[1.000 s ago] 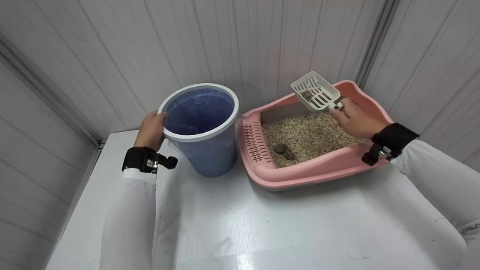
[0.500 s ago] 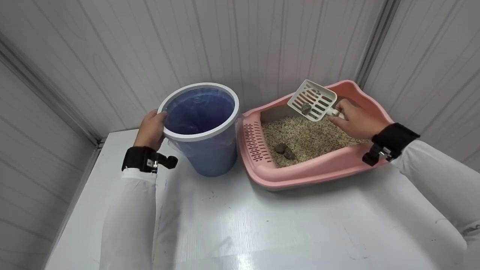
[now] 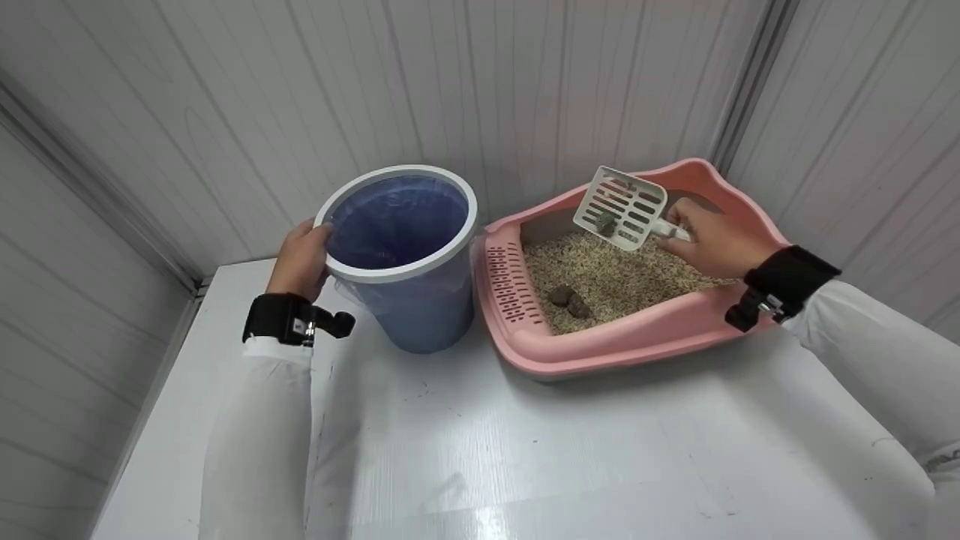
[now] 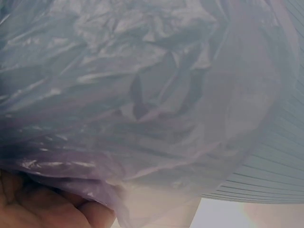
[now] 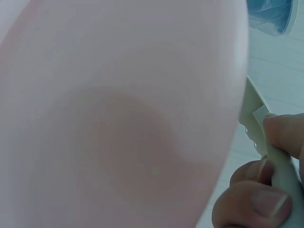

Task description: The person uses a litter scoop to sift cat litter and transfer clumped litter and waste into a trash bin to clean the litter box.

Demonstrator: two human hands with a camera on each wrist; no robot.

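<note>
My right hand (image 3: 712,238) grips the handle of a white slotted scoop (image 3: 621,207), held above the pink litter tray (image 3: 600,352). One brown clump (image 3: 605,222) lies in the scoop. Two more brown clumps (image 3: 568,301) sit on the beige litter near the tray's front left. My left hand (image 3: 302,259) grips the rim of the blue bin (image 3: 403,255), which is lined with a plastic bag (image 4: 142,95). In the right wrist view the fingers (image 5: 259,199) pinch the scoop handle (image 5: 280,166) beside the pink tray wall (image 5: 118,118).
Bin and tray stand side by side on a white table (image 3: 525,465) pushed into a corner of white panelled walls (image 3: 450,82). The table's left edge runs down past my left sleeve (image 3: 259,442).
The scoop has moved a little left and lower over the litter and tilted, and the clump has slid toward its front. The left hand has stayed on the bin rim.
</note>
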